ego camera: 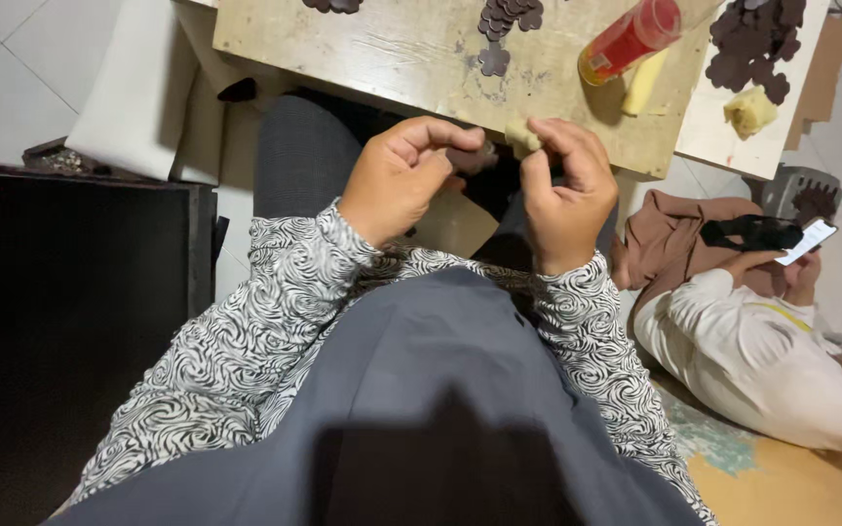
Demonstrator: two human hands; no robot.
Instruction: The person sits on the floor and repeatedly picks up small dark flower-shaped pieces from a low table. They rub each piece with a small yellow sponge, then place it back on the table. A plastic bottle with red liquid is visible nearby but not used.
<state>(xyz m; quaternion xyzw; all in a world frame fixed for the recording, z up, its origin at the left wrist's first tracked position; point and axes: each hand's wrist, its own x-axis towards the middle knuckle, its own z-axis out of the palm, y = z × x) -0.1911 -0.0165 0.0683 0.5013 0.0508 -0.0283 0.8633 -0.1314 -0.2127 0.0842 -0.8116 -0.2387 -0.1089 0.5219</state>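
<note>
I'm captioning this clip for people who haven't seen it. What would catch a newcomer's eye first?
First, the two hands meeting at the near edge of the wooden board: the right hand pinches a pale yellow sponge piece, and the left hand pinches a small dark piece. Next, the red glue bottle lying on the board, and dark flower-shaped cutouts heaped at upper right.

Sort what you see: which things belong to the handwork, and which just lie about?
In use: left hand, right hand, yellow sponge piece, brown flower-shaped cutouts, red glue bottle.
Lying about: phone, black cabinet.
</note>
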